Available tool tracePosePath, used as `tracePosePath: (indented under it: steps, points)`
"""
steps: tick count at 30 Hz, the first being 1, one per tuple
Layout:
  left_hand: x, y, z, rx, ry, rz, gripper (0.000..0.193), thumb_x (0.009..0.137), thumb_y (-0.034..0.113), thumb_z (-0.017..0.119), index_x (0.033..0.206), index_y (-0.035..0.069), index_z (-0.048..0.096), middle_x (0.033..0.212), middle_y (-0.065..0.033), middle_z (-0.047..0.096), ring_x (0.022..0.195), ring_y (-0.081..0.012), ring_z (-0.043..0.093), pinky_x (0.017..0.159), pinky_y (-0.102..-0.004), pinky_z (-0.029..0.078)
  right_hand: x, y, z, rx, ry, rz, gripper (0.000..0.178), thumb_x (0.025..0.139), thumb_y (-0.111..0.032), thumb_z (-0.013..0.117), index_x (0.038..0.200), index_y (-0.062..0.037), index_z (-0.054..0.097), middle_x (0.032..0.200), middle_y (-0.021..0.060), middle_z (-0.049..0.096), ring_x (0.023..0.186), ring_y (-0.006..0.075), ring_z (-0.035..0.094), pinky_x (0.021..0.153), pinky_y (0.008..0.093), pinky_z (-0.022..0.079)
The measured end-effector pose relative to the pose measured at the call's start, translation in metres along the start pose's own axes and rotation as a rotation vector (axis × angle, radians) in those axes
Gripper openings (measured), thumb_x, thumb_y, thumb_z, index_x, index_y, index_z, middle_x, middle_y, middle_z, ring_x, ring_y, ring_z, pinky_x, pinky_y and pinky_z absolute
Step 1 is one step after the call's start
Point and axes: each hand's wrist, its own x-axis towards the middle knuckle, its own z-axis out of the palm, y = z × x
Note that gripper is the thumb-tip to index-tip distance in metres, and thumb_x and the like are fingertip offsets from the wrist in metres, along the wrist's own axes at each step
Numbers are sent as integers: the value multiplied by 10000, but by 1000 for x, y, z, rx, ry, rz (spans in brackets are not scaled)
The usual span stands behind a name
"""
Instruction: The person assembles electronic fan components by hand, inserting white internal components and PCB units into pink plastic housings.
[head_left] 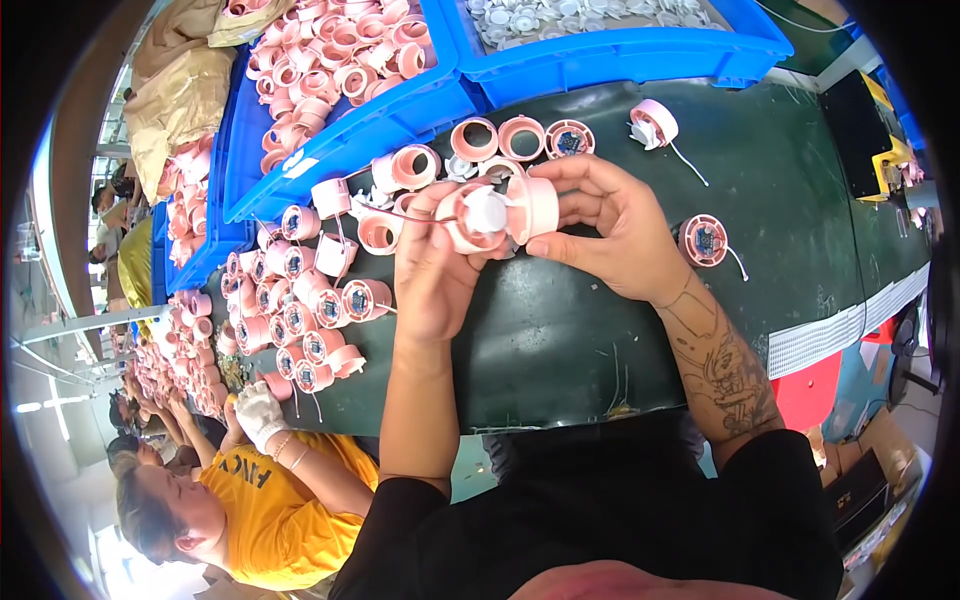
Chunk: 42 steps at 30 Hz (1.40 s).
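Note:
Over the table's middle, my left hand point(432, 280) has its fingers wrapped round a pink round housing point(457, 232) with a white bladed part point(487, 211) in its mouth. My right hand point(625, 235) pinches a pink ring-shaped housing point(541, 207) from the right. The two pink pieces meet or overlap in front of me; whether they are joined, I cannot tell. Just beyond my hands stand open pink rings point(521, 138) and a pink housing with a blue circuit board point(570, 140). To the right lies another board-fitted housing point(704, 241) with a white wire.
Several board-fitted housings point(328, 308) crowd the green table point(545, 340) at left. Blue bins hold pink rings point(345, 80) and white bladed parts point(590, 18). A pink housing with a white part point(654, 122) lies far right. A co-worker in yellow point(290, 500) sits left, one hand gloved point(260, 415).

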Motion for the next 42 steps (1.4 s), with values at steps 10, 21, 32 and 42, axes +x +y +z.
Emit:
tracePosePath:
  steps: [10,21,32,42]
  points:
    - [-1,-5,12,338,-34,86,483,983,48,697,1428,-43,531,1368,-123,599,1215,-214,626,982,-362,551,0,7,-6,-684,-81,-420,697,779,-43,889,1410,27,601,1198,112,675,1036,165,684,903,305,552]
    - [-14,-38,38,291,160,155,462,951,-12,713,1333,-1,454,1388,-145,502,1261,-268,606,1026,-398,564,-2,23,26,-879,218,-537,678,719,-125,845,1361,-69,636,1227,144,711,1030,327,707,893,398,575]
    - [-38,-1,31,648,264,167,437,907,9,762,1313,-5,602,1124,-63,656,903,-142,693,767,-257,562,-30,-44,-3,-1285,30,-501,675,731,-280,892,1336,-78,671,1320,132,694,1241,335,643,1071,456,474]
    - [-94,66,-19,1907,405,383,387,813,126,851,1177,60,738,1247,-161,655,1009,-293,691,759,-350,577,-92,-54,-79,-1332,140,-187,661,723,-152,891,1330,-59,647,1142,158,741,963,309,732,865,410,578]
